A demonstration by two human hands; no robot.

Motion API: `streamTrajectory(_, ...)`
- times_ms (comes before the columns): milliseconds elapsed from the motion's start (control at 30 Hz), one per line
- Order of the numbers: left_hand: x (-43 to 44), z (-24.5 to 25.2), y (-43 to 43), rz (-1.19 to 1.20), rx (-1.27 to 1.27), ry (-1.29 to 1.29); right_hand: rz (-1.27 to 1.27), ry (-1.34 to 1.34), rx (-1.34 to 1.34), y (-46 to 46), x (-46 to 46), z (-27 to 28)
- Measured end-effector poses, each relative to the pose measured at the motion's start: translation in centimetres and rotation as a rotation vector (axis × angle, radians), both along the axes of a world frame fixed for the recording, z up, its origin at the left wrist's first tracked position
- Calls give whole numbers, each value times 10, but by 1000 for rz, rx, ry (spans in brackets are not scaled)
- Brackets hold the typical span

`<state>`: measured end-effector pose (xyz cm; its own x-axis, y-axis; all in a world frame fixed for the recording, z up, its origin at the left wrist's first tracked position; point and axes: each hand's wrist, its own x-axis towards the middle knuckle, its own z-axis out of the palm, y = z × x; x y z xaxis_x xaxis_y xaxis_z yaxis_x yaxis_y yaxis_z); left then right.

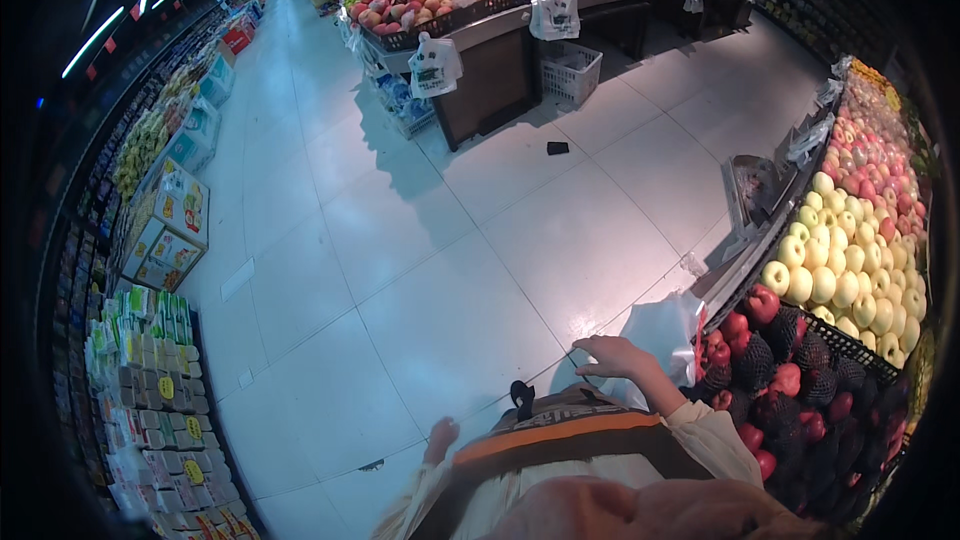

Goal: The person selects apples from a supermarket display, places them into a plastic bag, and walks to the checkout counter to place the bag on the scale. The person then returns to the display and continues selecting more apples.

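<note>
My right hand (613, 357) reaches forward over the floor with its fingers apart and nothing in it, just left of a roll or bunch of clear plastic bags (664, 330) hanging at the fruit stand. Down at my other side is my left hand (443, 433), small and blurred; its fingers cannot be made out. To the right of my right hand lie red apples (762, 304), several in black foam nets (754, 360). Behind them, past a black crate edge (847, 341), pale yellow apples (823, 285) are stacked in rows, with pink apples (862, 146) farther back.
A fruit island (491, 67) with hanging white bags (436, 66) stands ahead, a white plastic basket (571, 73) beneath. A small black object (557, 148) lies on the tiled floor (420, 277). Printed cartons (169, 229) and stacked packages (161, 397) line the left. An open box (750, 184) stands by the right stand.
</note>
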<state>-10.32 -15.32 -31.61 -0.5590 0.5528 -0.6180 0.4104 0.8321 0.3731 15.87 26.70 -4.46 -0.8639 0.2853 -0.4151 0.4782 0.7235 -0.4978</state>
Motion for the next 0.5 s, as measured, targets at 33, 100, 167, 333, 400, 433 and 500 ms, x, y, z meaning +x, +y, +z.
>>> streamTrajectory(33,-46,10,48,-62,43,68,-40,8,-15,13,-6,-3)
streamTrajectory(100,-128,39,150,-35,156,185,-65,-80,-36,37,-13,-9)
streamTrajectory(167,-191,76,244,-64,177,214,-85,-144,-118,70,-19,-18)
streamTrajectory(333,-266,124,387,-129,366,290,-129,-254,-133,168,-47,-60)
streamTrajectory(400,-283,113,420,-112,331,298,-146,-226,-82,210,-68,-72)
streamTrajectory(433,-286,101,426,-137,253,304,-162,-239,-78,235,-79,-76)
streamTrajectory(500,-285,70,419,-139,134,188,-153,-206,-50,277,-108,-82)
